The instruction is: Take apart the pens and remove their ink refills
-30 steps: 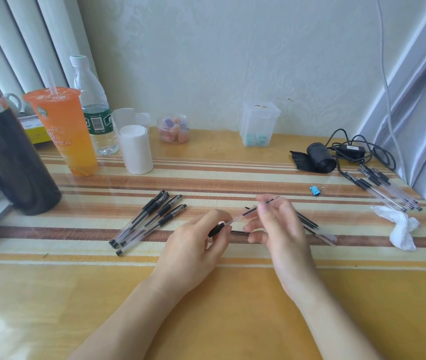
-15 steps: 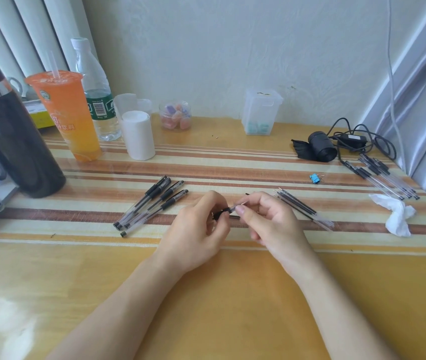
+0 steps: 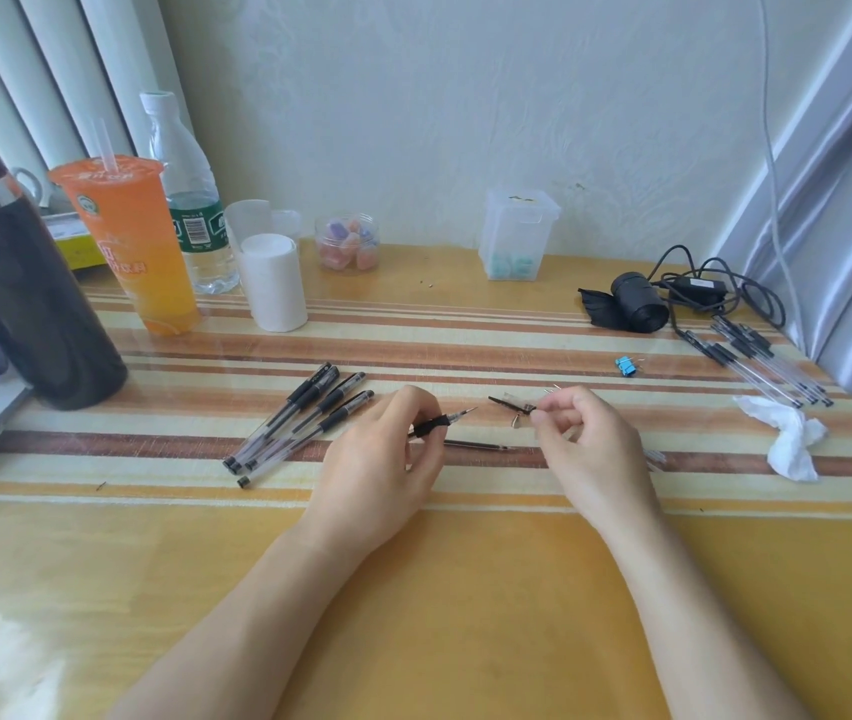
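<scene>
The hands have drawn apart: left hand (image 3: 377, 454) pinches the pen front (image 3: 439, 422), right hand (image 3: 582, 444) pinches perhaps its cap (image 3: 512, 403), partly hidden.

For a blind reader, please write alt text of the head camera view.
Two bare hands work over a striped table: the left hand pinches a pen's black grip section, the right hand a small part. Four whole pens lie at the left.

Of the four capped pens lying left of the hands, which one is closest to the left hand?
The frontmost pen of the group; its capped end points at the left hand, while the other three lie farther back.
</scene>
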